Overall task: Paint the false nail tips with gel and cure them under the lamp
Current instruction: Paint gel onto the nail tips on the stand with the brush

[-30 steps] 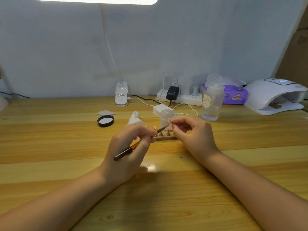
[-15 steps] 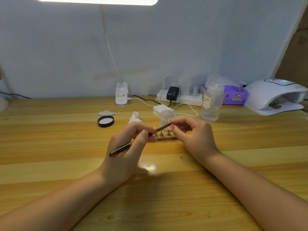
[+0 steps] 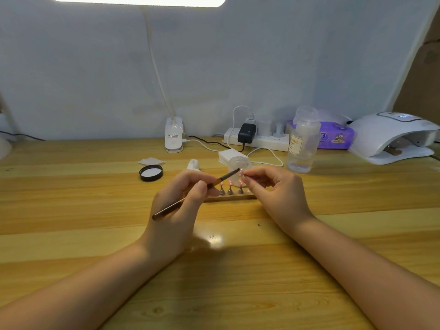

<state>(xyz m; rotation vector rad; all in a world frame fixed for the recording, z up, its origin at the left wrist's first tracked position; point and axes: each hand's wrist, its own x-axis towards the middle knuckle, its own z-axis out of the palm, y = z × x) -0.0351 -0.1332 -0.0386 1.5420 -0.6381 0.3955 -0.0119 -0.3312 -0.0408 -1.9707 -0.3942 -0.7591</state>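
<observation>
Head view: mid-paint, left hand pinching brush, right hand pinching one tip just above the stand, where three tips wait; lamp far right, curing not started.

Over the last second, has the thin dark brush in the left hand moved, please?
Yes. The thin dark brush tilted, its bristle end rising against the wooden nail stand.
</observation>
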